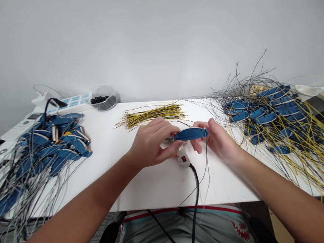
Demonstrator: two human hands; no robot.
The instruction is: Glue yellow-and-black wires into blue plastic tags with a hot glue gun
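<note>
**Blue plastic housing (190, 134) held between two hands**

Left hand (152, 143): fingers together, clamped on the housing's left end. Right hand (216, 139): fingertips pinched on its right end. Location: above the white desk (156, 190), just over a white corded switch (183, 159) with red rocker. Also present: yellow-and-black wire bundle (150, 115); wired blue housings heaped left (47, 146) and right (263, 116); power strip (75, 100); clear tub (103, 98) of black parts.

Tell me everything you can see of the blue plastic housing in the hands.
The blue plastic housing is long, narrow and round-edged, with a smooth, matte look. It lies roughly level above the white tabletop, pinched between the left hand and right hand. A thin dark wire hangs down near its right end. Its underside is hidden.
</note>
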